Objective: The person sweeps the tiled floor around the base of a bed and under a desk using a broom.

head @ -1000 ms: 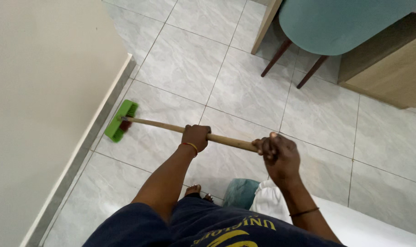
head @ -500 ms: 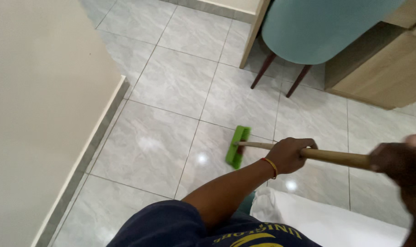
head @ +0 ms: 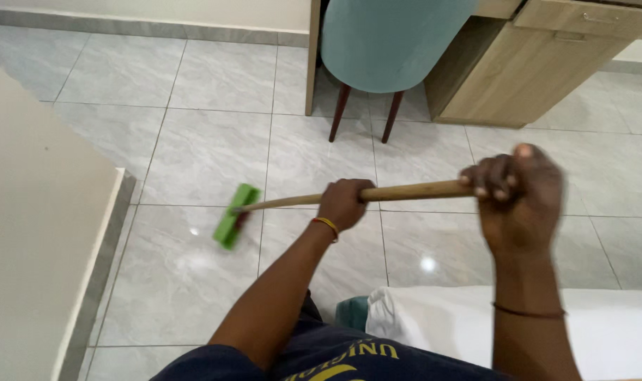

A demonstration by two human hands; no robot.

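A wooden broom handle (head: 367,194) is gripped by both hands: the left hand (head: 344,203) is closed around its middle, and the right hand (head: 516,194) is clenched over its upper end. The green broom head (head: 235,216) is set on the grey tiled floor (head: 201,148), near a tile seam. A teal chair (head: 388,42) is tucked at a wooden desk (head: 525,70) by the floor's far edge. White fabric (head: 462,321) is seen by the person's legs.
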